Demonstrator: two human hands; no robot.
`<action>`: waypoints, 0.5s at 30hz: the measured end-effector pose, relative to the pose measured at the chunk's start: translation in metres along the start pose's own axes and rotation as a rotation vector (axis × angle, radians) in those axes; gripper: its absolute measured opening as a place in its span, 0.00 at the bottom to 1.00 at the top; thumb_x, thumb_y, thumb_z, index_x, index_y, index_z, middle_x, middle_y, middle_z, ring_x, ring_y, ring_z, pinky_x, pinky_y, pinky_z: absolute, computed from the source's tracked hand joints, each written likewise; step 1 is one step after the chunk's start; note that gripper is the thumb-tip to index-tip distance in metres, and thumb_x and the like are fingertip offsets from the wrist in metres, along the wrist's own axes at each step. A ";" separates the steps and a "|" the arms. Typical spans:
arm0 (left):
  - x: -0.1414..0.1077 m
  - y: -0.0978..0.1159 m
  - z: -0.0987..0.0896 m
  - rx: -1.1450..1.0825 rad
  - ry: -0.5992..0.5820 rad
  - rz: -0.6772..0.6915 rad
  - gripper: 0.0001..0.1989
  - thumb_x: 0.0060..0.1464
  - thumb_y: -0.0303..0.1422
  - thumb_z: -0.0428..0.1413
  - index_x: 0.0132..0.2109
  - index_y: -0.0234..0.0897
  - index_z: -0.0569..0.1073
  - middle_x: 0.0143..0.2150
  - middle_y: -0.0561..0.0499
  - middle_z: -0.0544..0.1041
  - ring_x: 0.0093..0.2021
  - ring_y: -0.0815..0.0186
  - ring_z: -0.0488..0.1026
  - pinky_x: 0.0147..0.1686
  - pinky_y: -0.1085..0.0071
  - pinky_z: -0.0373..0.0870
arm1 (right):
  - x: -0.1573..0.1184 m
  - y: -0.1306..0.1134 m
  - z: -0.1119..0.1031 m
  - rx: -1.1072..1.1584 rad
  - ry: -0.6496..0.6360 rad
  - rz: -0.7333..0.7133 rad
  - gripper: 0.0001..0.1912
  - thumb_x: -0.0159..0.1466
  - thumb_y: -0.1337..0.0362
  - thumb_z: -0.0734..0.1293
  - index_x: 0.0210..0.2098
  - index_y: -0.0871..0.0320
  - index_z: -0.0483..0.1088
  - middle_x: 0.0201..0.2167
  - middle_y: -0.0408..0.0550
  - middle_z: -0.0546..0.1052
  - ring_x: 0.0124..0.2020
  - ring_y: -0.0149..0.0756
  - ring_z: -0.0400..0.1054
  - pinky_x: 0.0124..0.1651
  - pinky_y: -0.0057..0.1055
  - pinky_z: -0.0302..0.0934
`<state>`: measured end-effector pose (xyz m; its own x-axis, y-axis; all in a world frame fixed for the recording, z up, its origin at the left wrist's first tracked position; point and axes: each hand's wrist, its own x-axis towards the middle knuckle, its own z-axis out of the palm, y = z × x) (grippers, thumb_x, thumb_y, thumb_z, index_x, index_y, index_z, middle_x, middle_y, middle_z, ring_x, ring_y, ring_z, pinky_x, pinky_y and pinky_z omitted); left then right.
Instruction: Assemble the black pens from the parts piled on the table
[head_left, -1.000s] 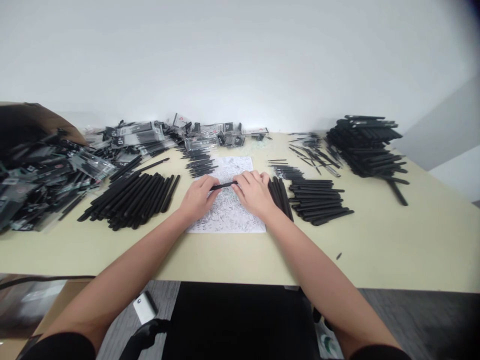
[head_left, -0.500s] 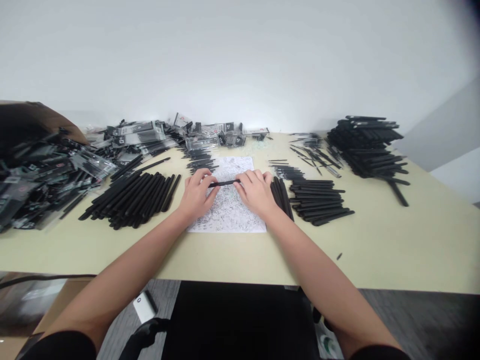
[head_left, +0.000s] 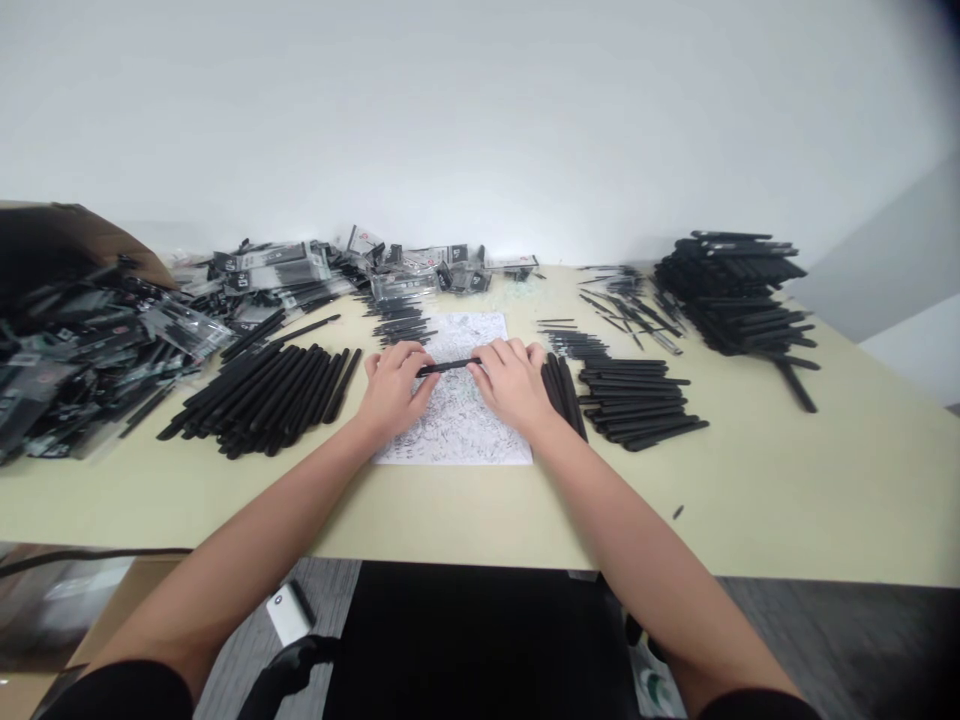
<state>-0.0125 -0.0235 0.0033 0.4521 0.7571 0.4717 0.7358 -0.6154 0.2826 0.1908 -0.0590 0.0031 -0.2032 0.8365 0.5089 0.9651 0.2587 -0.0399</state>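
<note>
A slim black pen (head_left: pixel 452 366) lies nearly level between my two hands, above a white sheet (head_left: pixel 457 430) covered in dark scribbles. Its left end is pinched in the fingers of my left hand (head_left: pixel 396 388). My right hand (head_left: pixel 514 380) grips the other end with thumb and fingers. Just left of my left hand rests a pile of thick black pens (head_left: pixel 262 400). Beside my right hand are a few upright-lying black pens (head_left: pixel 564 395) and a stack of crosswise ones (head_left: pixel 637 400).
Clear packets with black pieces (head_left: pixel 277 270) crowd the back left, beside an open cardboard box (head_left: pixel 120 240). Thin refills (head_left: pixel 401 320) lie behind the sheet, with more thin pieces (head_left: pixel 626 305) at right. A tall black pile (head_left: pixel 735 290) stands back right on the table (head_left: pixel 825 500).
</note>
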 end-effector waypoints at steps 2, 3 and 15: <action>0.000 0.000 -0.001 -0.004 0.014 0.004 0.09 0.62 0.38 0.51 0.45 0.40 0.72 0.52 0.43 0.74 0.54 0.54 0.68 0.52 0.56 0.55 | 0.000 0.000 0.000 0.001 0.002 0.002 0.17 0.73 0.57 0.53 0.47 0.56 0.70 0.43 0.53 0.75 0.43 0.44 0.59 0.47 0.41 0.42; 0.000 0.000 -0.001 -0.002 0.024 0.007 0.10 0.61 0.39 0.52 0.46 0.40 0.71 0.52 0.43 0.73 0.55 0.54 0.68 0.52 0.56 0.55 | 0.000 0.000 0.000 0.001 0.001 0.001 0.17 0.73 0.57 0.53 0.47 0.56 0.70 0.43 0.53 0.75 0.43 0.44 0.59 0.47 0.42 0.42; 0.001 0.000 0.001 -0.062 -0.014 -0.031 0.13 0.65 0.37 0.44 0.43 0.40 0.72 0.50 0.45 0.75 0.52 0.57 0.69 0.51 0.56 0.54 | 0.000 -0.001 -0.001 -0.010 0.000 -0.001 0.17 0.73 0.58 0.53 0.47 0.56 0.70 0.43 0.53 0.75 0.43 0.45 0.59 0.47 0.41 0.42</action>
<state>-0.0115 -0.0231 0.0034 0.4365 0.7788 0.4504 0.7175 -0.6034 0.3480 0.1901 -0.0592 0.0041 -0.2045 0.8360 0.5091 0.9665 0.2548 -0.0302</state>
